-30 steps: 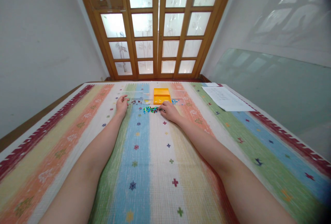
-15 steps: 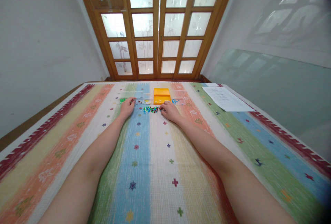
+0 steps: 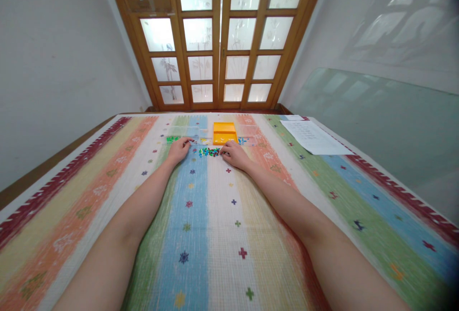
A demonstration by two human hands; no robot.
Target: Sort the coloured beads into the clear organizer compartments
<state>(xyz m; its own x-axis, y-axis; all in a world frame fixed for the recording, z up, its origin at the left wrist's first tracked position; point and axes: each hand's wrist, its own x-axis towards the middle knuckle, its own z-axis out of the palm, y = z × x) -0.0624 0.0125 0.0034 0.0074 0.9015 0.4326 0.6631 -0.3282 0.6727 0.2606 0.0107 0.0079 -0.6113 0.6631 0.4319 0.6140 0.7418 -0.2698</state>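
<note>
A pile of small coloured pieces, mostly green, blue and dark red, lies on the striped cloth. My right hand rests at the pile's right edge, its fingers bent together and touching the dark pieces. To the left, my left hand is over the near edge of a clear compartment with dark red pieces, fingertips closed together. Whatever either hand pinches is too small to make out. Green pieces sit in a clear box beyond my left hand. An open yellow box with pale pieces stands behind the pile.
Yellow pieces lie in a clear compartment left of the yellow box, and blue pieces in one to its right. White printed sheets lie at the back right of the tablecloth. Wooden glazed doors stand beyond the table.
My left hand has shifted slightly right over the dark red pieces, uncovering more green ones. My right hand has moved slightly left into the pile's edge.
</note>
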